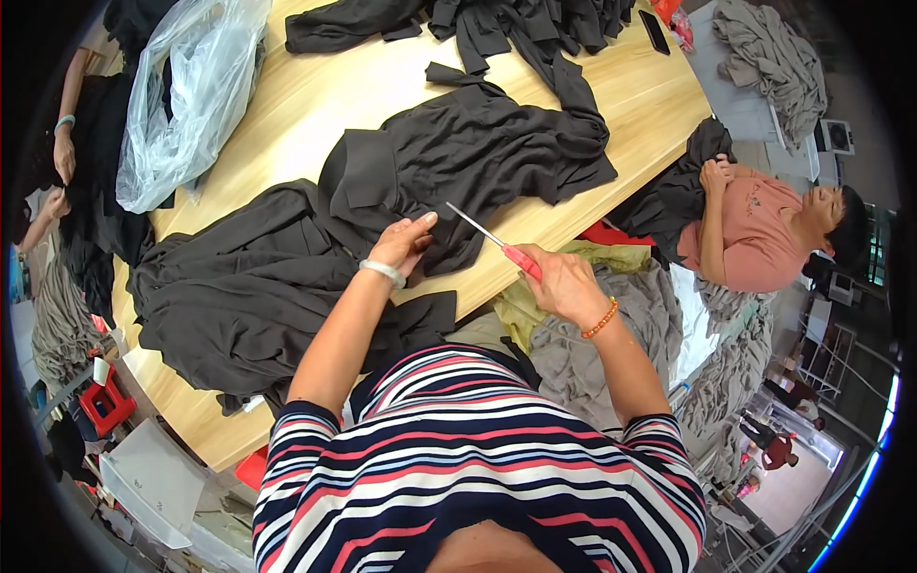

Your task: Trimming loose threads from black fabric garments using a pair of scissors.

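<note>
Bright light, white glare on the tabletop, shiny plastic bag, scene bent toward blackened corners

Nothing is legible (print on a pink shirt blurs).

Clear plastic bag sits L on tbl; blk phone lies nr far R edge; red stool lwr L.
</note>
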